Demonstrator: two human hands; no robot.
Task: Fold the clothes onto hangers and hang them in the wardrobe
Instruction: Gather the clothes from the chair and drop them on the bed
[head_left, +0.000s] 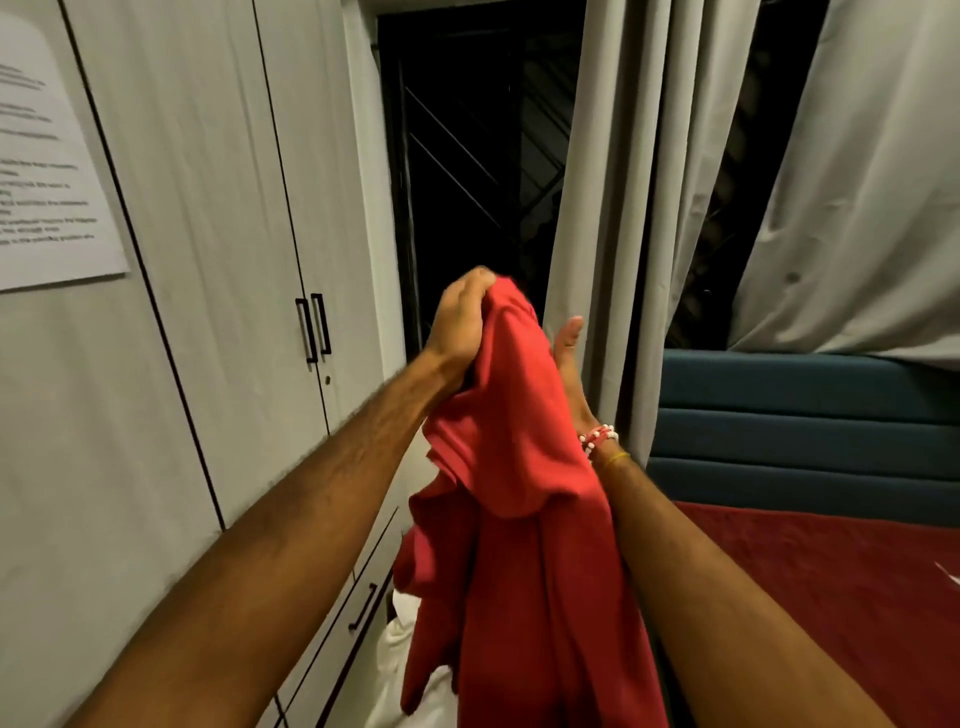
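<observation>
Two hands hold up a red garment (519, 467) beside the closed wardrobe (208, 234), the left hand (460, 317) clutching its bunched top, the right hand (569, 364) half hidden behind the cloth, its grasp unclear; probably sorting it out, with a hanger needed next.

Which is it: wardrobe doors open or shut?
Shut. The wardrobe doors sit flush, black handles side by side at the seam, no interior visible. The left hand holds the red garment in front.

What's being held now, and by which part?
The left hand grips the red garment by its bunched top. The right hand lies against the cloth's right side, fingers hidden, so its hold cannot be told.
</observation>
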